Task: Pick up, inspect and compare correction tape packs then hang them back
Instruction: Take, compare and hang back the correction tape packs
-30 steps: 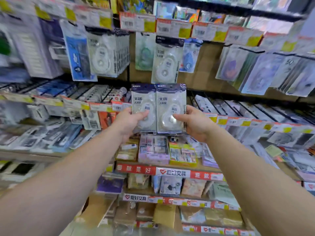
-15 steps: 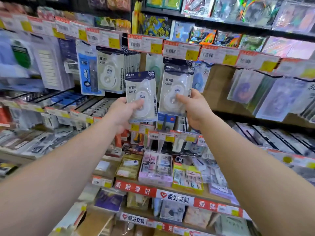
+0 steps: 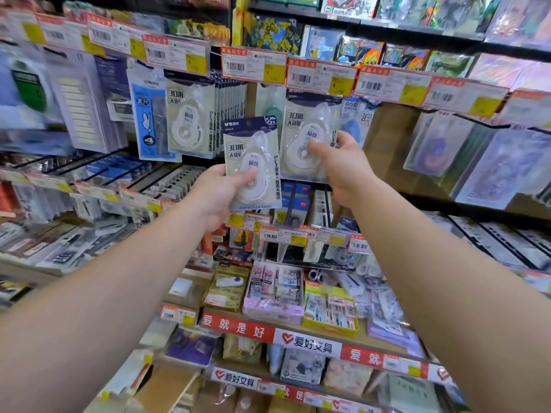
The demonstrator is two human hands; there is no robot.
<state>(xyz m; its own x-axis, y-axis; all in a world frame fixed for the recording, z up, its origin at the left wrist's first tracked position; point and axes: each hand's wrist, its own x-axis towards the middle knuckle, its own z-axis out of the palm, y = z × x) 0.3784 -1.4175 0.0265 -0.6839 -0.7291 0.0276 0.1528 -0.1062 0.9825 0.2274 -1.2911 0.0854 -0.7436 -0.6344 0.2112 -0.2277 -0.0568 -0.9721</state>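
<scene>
Stationery shop, price tags (image 3: 253, 65), hanging packs (image 3: 190, 114)

Left hand (image 3: 219, 193) holds one correction tape pack (image 3: 253, 163) upright, in front of the peg rows. Right hand (image 3: 343, 165) holds a second pack (image 3: 308, 135) to the right of it and higher, its top edge just under the price tags (image 3: 320, 76), possibly on a peg already, view too blurred to tell. The two packs sit just beside each other, edges near. Left of both, a hanging row of same packs (image 3: 190, 117) behind a rabbit-print pack (image 3: 149, 120). Below the hands, a shelf (image 3: 268, 330) carries small boxes: an eraser box (image 3: 228, 287) left, a sticker box (image 3: 274, 293) middle, another box (image 3: 331, 314) right. More hanging packets (image 3: 492, 162) far right.
</scene>
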